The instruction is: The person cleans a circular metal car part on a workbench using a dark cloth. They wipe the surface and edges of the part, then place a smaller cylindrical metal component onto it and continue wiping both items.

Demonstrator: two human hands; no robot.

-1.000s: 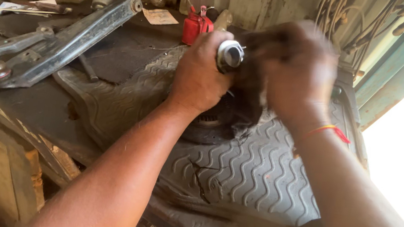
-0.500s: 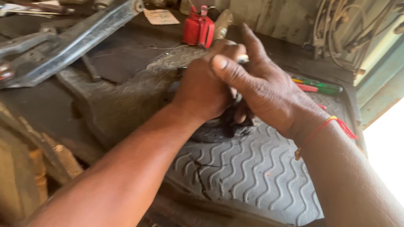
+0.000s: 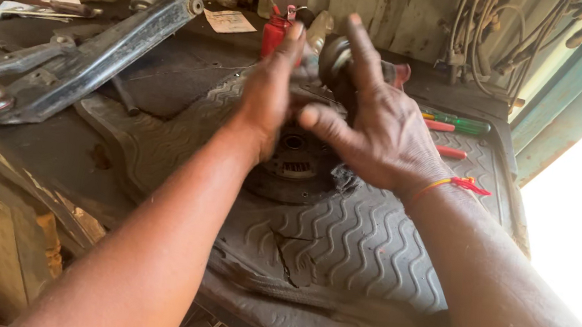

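Observation:
My left hand [image 3: 269, 90] and my right hand [image 3: 372, 132] are raised together over a dark round disc with a splined hub [image 3: 292, 164] that lies on a grey ribbed rubber mat [image 3: 368, 249]. Between the hands is a dark, round, greasy metal part [image 3: 335, 60]. My right fingers curl around its top and side, thumb pointing left. My left hand presses against it from the left, fingers up. A red-orange thread circles my right wrist [image 3: 456, 184].
A long dirty metal suspension arm [image 3: 80, 65] lies at the left of the bench. A red can [image 3: 273, 34], bottles and a paper slip [image 3: 228, 21] stand at the back. Green and red screwdrivers [image 3: 455, 124] lie right of my hands. Cables hang on the wall [image 3: 489, 26].
A second ago my left hand gripped a shiny-capped part upright; both hands have since lifted and shifted, and now the right fingers wrap over the dark part above the disc.

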